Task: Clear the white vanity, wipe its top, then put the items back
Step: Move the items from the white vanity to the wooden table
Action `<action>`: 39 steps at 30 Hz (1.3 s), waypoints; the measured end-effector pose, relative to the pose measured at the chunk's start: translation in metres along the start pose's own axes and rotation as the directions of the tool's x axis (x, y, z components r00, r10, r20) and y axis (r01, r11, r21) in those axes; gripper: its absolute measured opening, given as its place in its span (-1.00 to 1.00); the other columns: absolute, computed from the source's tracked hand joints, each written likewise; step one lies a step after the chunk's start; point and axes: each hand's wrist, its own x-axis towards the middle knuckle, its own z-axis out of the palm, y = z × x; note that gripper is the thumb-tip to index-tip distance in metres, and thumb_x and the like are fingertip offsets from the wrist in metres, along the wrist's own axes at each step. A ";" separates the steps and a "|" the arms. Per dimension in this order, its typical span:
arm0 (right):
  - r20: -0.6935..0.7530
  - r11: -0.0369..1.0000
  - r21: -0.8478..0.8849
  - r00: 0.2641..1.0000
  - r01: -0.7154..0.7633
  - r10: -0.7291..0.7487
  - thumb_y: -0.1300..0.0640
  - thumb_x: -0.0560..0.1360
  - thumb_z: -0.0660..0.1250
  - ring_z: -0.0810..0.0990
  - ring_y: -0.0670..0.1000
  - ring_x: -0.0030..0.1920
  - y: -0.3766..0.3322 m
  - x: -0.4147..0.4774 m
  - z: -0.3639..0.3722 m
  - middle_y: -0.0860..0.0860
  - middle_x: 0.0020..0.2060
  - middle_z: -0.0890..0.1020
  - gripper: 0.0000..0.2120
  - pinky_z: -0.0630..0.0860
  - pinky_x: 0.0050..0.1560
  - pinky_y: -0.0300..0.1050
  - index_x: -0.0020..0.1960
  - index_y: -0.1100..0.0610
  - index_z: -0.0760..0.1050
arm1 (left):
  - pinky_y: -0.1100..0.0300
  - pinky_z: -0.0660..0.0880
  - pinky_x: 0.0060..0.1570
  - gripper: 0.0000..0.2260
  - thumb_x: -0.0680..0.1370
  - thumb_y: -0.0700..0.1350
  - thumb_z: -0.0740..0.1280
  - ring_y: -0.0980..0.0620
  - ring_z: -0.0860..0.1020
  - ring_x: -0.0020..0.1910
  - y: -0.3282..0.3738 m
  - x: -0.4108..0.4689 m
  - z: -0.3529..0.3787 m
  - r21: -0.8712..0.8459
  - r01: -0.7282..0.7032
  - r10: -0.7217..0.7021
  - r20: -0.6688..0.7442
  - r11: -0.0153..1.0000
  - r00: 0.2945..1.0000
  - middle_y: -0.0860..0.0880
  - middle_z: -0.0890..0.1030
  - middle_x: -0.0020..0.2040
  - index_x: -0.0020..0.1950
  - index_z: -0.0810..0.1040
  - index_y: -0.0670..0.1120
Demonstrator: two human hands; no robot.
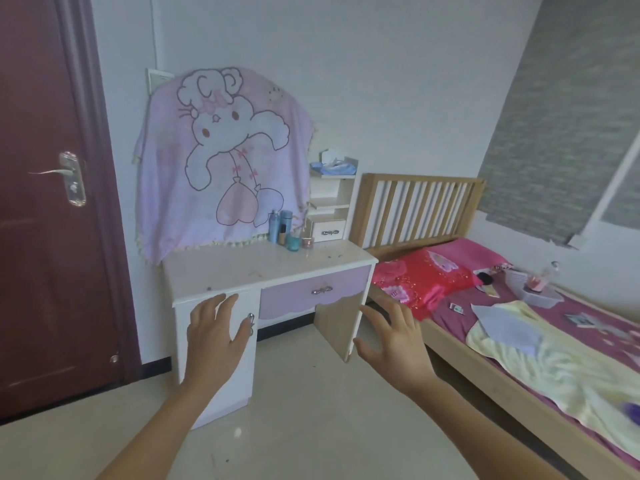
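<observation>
1. The left hand (214,334) and right hand (388,336) are hovering released, fingers spread, grasping nothing, probably readying to clear the table (242,268).
2. Bottles and jars (285,228) are standing clustered at its back right.

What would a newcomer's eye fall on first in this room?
The big pink bunny cloth draped upright behind the white vanity stands out most. Small bottles cluster at its top's back right. To the right, a red pillow lies on the bed.
</observation>
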 end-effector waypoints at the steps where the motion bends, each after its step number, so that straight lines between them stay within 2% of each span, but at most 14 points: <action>1: 0.009 1.000 -0.005 1.000 -0.002 0.002 -0.07 0.26 0.32 0.47 0.13 0.07 0.011 0.010 0.007 0.13 0.06 0.56 -0.52 0.54 -0.12 0.09 0.16 -0.02 0.38 | -0.13 0.29 0.23 -0.65 0.51 -0.08 0.27 -0.24 0.31 0.28 0.002 0.013 0.011 -0.010 -0.004 0.004 0.000 1.000 1.000 -0.20 0.47 0.24 0.25 0.46 -0.20; 4: 0.014 0.998 0.007 0.998 -0.059 0.059 -0.08 0.28 0.28 0.35 0.06 0.07 0.046 0.036 0.033 0.14 0.04 0.57 -0.54 0.54 -0.13 0.10 0.16 -0.02 0.36 | -0.09 0.27 0.24 -0.66 0.50 -0.18 0.32 -0.20 0.28 0.30 0.006 0.051 0.049 -0.041 0.007 -0.006 0.028 0.999 1.000 -0.18 0.46 0.25 0.27 0.44 -0.19; 6: 0.013 0.994 0.016 0.994 -0.108 0.108 -0.09 0.27 0.27 0.38 0.06 0.06 0.063 0.037 0.049 0.15 0.00 0.58 -0.55 0.54 -0.14 0.09 0.14 -0.02 0.36 | -0.08 0.28 0.22 -0.66 0.50 -0.17 0.32 -0.21 0.29 0.29 0.008 0.065 0.069 -0.041 0.016 -0.014 0.052 0.999 0.999 -0.18 0.47 0.24 0.26 0.45 -0.19; 8: 0.033 0.987 0.013 0.987 -0.158 0.157 -0.14 0.31 0.19 0.52 0.13 0.04 0.084 0.032 0.064 0.14 -0.01 0.58 -0.57 0.54 -0.14 0.07 0.13 -0.03 0.36 | -0.09 0.32 0.17 -0.63 0.50 -0.03 0.25 -0.23 0.32 0.25 0.011 0.072 0.094 -0.038 0.021 -0.017 0.099 0.999 0.995 -0.18 0.50 0.20 0.24 0.47 -0.19; 10: 0.078 0.984 -0.025 0.981 -0.176 0.177 -0.16 0.31 0.16 0.61 0.18 -0.04 0.104 0.025 0.079 0.14 -0.02 0.59 -0.58 0.55 -0.18 0.05 0.12 -0.03 0.37 | -0.09 0.36 0.10 -0.46 0.42 0.14 0.07 -0.23 0.36 0.20 0.012 0.076 0.120 -0.037 0.020 -0.014 0.162 0.999 0.987 -0.16 0.52 0.15 0.21 0.49 -0.18; 13: 0.136 0.980 -0.040 0.971 -0.195 0.199 -0.17 0.31 0.15 0.62 0.20 -0.04 0.138 0.023 0.099 0.15 -0.01 0.60 -0.58 0.56 -0.20 0.07 0.12 -0.04 0.36 | -0.07 0.38 0.04 -0.39 0.36 0.17 -0.01 -0.22 0.39 0.14 0.015 0.087 0.158 -0.016 0.021 -0.017 0.203 1.000 0.979 -0.16 0.54 0.06 0.20 0.50 -0.17; 17: 0.152 0.969 0.022 0.958 -0.248 0.242 -0.16 0.31 0.15 0.56 0.18 0.01 0.189 0.038 0.128 0.16 0.01 0.59 -0.58 0.56 -0.18 0.11 0.13 -0.05 0.35 | -0.05 0.38 0.05 -0.40 0.37 0.17 0.00 -0.22 0.39 0.13 0.021 0.108 0.206 0.016 0.022 -0.025 0.240 1.000 0.971 -0.14 0.52 0.13 0.20 0.49 -0.17; 21: 0.127 0.972 0.095 0.971 -0.216 0.204 -0.14 0.31 0.17 0.36 0.03 0.04 0.245 0.070 0.155 0.16 -0.03 0.59 -0.58 0.54 -0.18 0.09 0.12 -0.02 0.36 | -0.02 0.31 0.16 -0.52 0.45 0.09 0.14 -0.19 0.34 0.22 0.046 0.145 0.252 0.039 0.067 -0.074 0.200 0.997 0.977 -0.15 0.49 0.21 0.25 0.45 -0.16; 23: 0.154 0.973 0.129 0.973 -0.190 0.170 -0.13 0.30 0.17 0.45 0.07 0.02 0.275 0.090 0.164 0.14 -0.05 0.60 -0.58 0.54 -0.20 0.06 0.11 -0.02 0.36 | 0.01 0.27 0.22 -0.52 0.45 0.04 0.14 -0.16 0.30 0.26 0.068 0.164 0.277 0.011 0.117 -0.117 0.190 0.993 0.975 -0.13 0.45 0.27 0.30 0.41 -0.16; 25: 0.188 0.969 0.173 0.971 -0.179 0.146 -0.13 0.30 0.17 0.55 0.13 -0.03 0.294 0.102 0.176 0.13 -0.06 0.61 -0.59 0.54 -0.21 0.06 0.11 -0.04 0.36 | 0.05 0.27 0.22 -0.43 0.40 0.13 0.04 -0.14 0.31 0.26 0.083 0.176 0.294 0.009 0.106 -0.106 0.202 0.994 0.974 -0.11 0.45 0.27 0.30 0.40 -0.15; 29: 0.295 0.955 0.248 0.952 -0.164 0.087 -0.14 0.29 0.19 0.57 0.09 -0.03 0.335 0.119 0.217 0.08 -0.08 0.62 -0.59 0.58 -0.21 0.03 0.10 -0.04 0.40 | 0.10 0.25 0.23 -0.33 0.33 0.21 -0.02 -0.10 0.33 0.26 0.097 0.192 0.341 0.002 0.195 -0.192 0.197 0.981 0.961 -0.09 0.45 0.26 0.29 0.42 -0.12; 33: 0.386 0.934 0.321 0.922 -0.154 0.020 -0.14 0.29 0.18 0.55 0.01 -0.08 0.344 0.128 0.264 0.04 -0.13 0.63 -0.60 0.56 -0.20 -0.13 0.06 0.00 0.44 | 0.17 0.25 0.10 -0.34 0.31 0.18 -0.03 -0.06 0.39 0.13 0.081 0.186 0.371 0.049 0.245 -0.249 0.200 0.968 0.947 -0.14 0.52 0.12 0.19 0.49 -0.19; 37: 0.460 0.888 0.417 0.888 -0.196 -0.020 -0.15 0.32 0.19 0.62 0.09 -0.08 0.340 0.142 0.314 0.07 -0.08 0.62 -0.60 0.57 -0.10 -0.09 0.12 -0.04 0.36 | 0.03 0.33 0.12 -0.31 0.29 0.20 -0.03 -0.19 0.42 0.14 0.043 0.197 0.381 0.137 0.318 -0.340 0.193 0.938 0.920 -0.20 0.52 0.10 0.17 0.50 -0.23; 39: 0.509 0.867 0.451 0.859 -0.210 -0.057 -0.15 0.33 0.19 0.61 0.13 -0.04 0.334 0.155 0.337 0.09 -0.04 0.61 -0.59 0.57 -0.04 0.00 0.14 -0.05 0.36 | 0.03 0.33 0.12 -0.28 0.27 0.23 -0.05 -0.16 0.39 0.16 0.022 0.210 0.383 0.154 0.366 -0.388 0.156 0.918 0.908 -0.17 0.50 0.15 0.20 0.47 -0.21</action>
